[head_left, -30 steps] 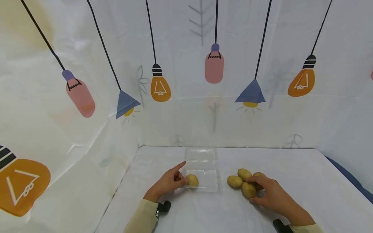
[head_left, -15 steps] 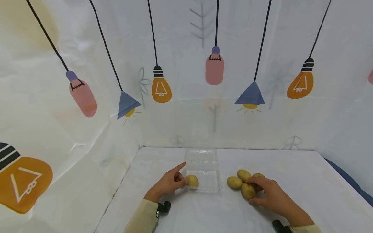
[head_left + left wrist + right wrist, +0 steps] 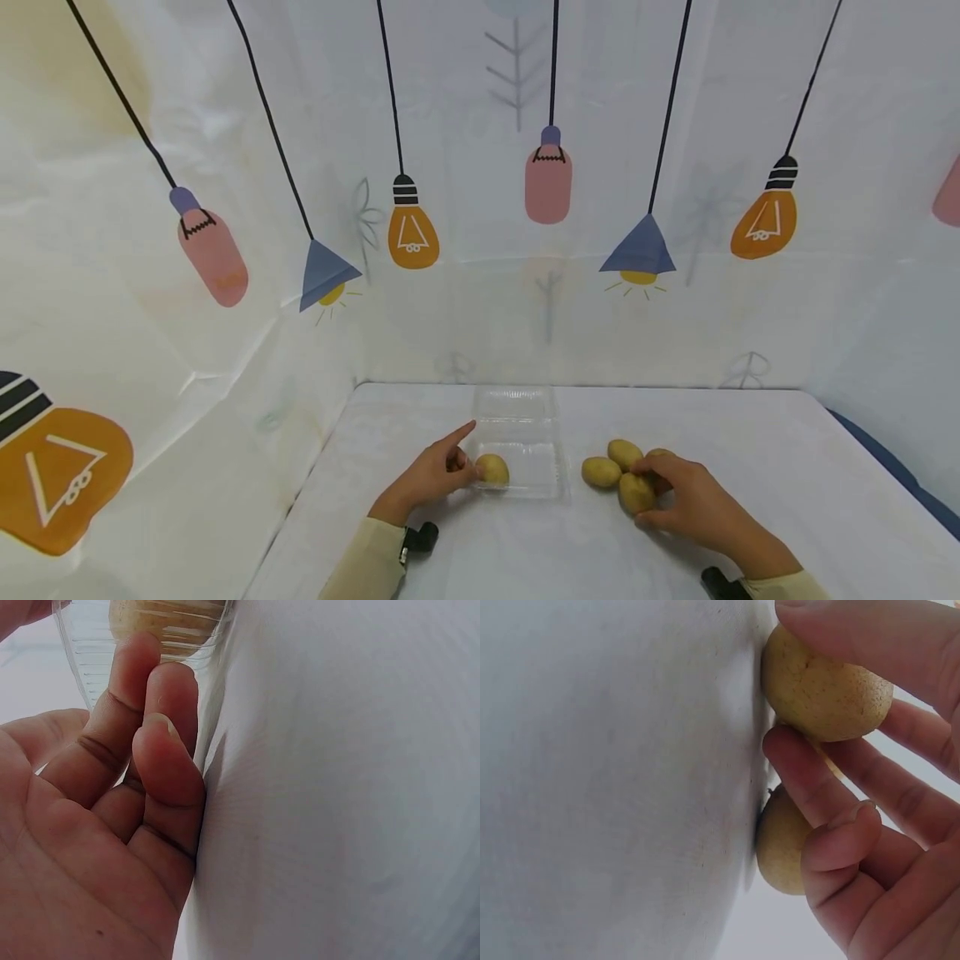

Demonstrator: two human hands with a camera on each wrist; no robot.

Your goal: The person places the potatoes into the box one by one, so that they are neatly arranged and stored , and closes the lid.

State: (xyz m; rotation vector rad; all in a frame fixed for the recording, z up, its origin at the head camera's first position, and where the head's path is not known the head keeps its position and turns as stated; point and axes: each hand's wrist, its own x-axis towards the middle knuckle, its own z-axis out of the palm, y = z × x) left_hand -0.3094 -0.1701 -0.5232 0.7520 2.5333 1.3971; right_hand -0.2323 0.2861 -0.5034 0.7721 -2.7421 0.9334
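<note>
My left hand [image 3: 427, 477] is at the left side of a clear plastic clamshell container [image 3: 536, 477], its index finger stretched along the edge. In the left wrist view its other fingers [image 3: 169, 761] curl against the container's ribbed wall, with the thumb by the rim. One yellow-brown potato [image 3: 492, 469] sits inside at the container's left. To the right, my right hand [image 3: 697, 504] holds a potato [image 3: 825, 690] between thumb and fingers, low at the table. Two more potatoes, a left one [image 3: 601, 472] and a back one [image 3: 625, 453], lie beside it; another is partly hidden behind the fingers.
The container's lid [image 3: 513, 404] lies folded back, away from me. A white cloth covers the table [image 3: 495, 554]. Behind and at the left hangs a white sheet [image 3: 480, 317] printed with lamps. Each wrist wears a small black camera.
Hands, container and potatoes keep nearly the same places. The head view has shifted slightly.
</note>
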